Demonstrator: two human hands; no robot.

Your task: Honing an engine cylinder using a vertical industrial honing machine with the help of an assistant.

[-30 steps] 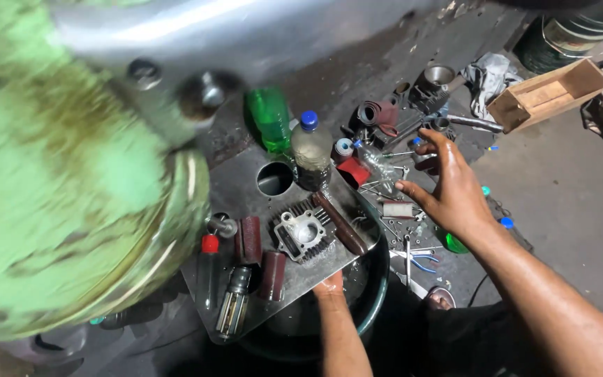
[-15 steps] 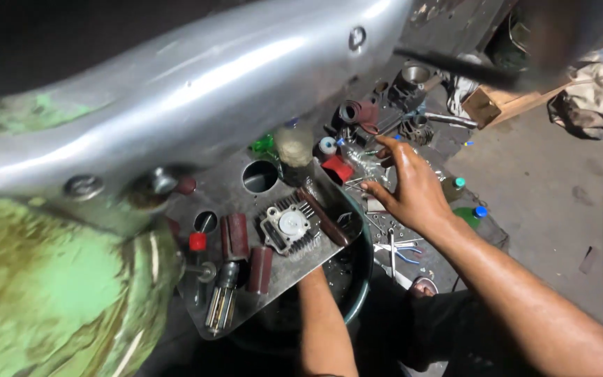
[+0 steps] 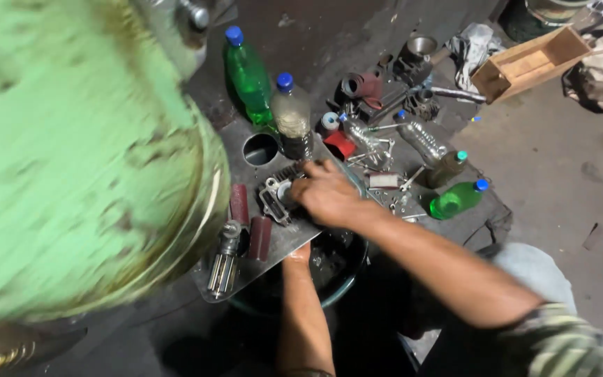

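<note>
While the left hand (image 3: 300,253) props the grey metal plate's (image 3: 246,126) near edge, grip hidden, the right hand (image 3: 326,195) curls over the finned grey engine cylinder (image 3: 276,197) at its nine o'clock; clasp unclear.

The right hand (image 3: 324,197) rests on a finned engine cylinder (image 3: 277,197) on a metal plate (image 3: 246,132).

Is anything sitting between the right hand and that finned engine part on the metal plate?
Nothing visible does. The right hand already rests on the finned engine part, covering its right side. The red cylinders lie to its left, clear.
</note>
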